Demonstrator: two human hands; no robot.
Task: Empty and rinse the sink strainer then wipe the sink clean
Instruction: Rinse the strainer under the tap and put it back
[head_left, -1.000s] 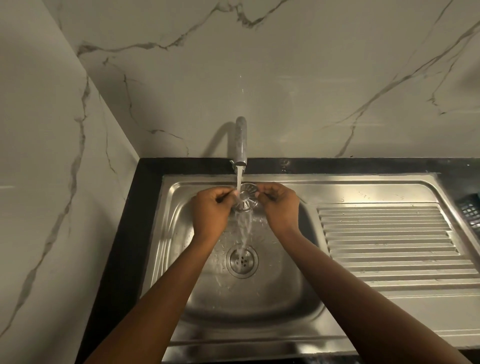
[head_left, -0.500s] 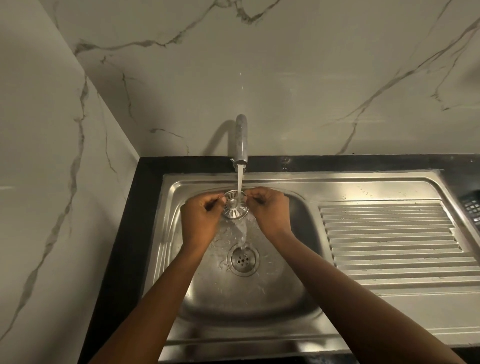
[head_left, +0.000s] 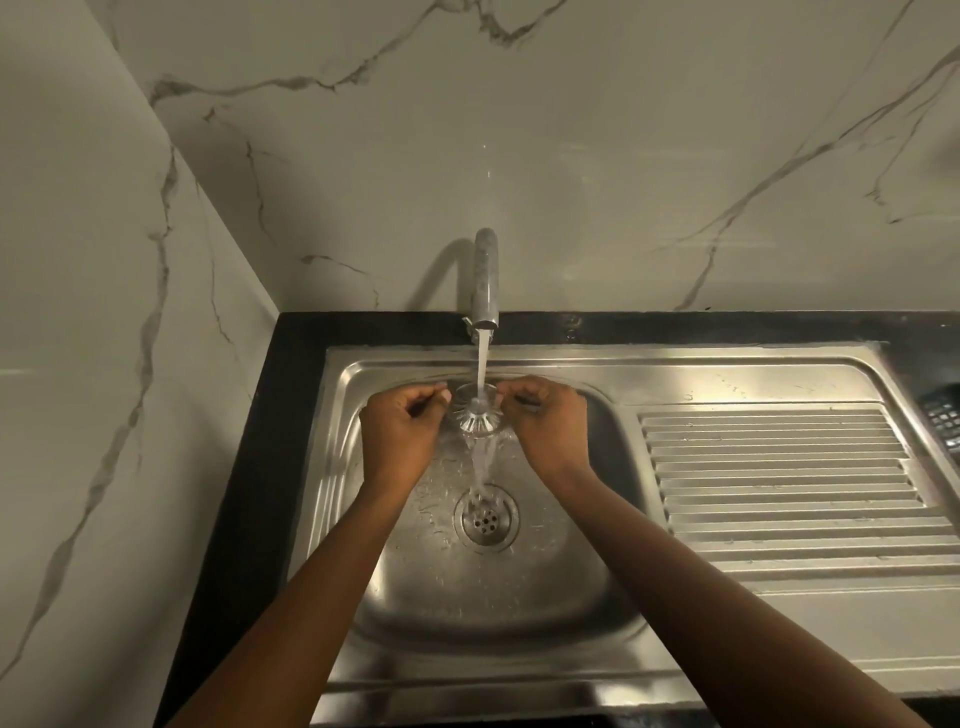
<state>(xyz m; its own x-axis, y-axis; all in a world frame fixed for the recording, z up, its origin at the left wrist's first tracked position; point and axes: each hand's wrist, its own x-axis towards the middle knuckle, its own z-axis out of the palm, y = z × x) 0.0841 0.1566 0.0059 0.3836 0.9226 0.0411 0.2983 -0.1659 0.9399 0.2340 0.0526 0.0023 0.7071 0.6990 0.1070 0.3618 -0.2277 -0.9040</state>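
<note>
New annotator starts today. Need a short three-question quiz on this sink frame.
1. True or false: the strainer sits in the drain.
2. The water from the tap lands on: A the strainer, B the drainboard, C the counter.
3. Short answer: which hands hold the strainer?

Key: 1 false, it is held up above the drain. 2 A. 3 both: left hand and right hand.

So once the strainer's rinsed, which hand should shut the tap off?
Probably left. The left hand and right hand both pinch the strainer under the stream, but the tap has its small lever on the left side, nearer the left hand.
</note>
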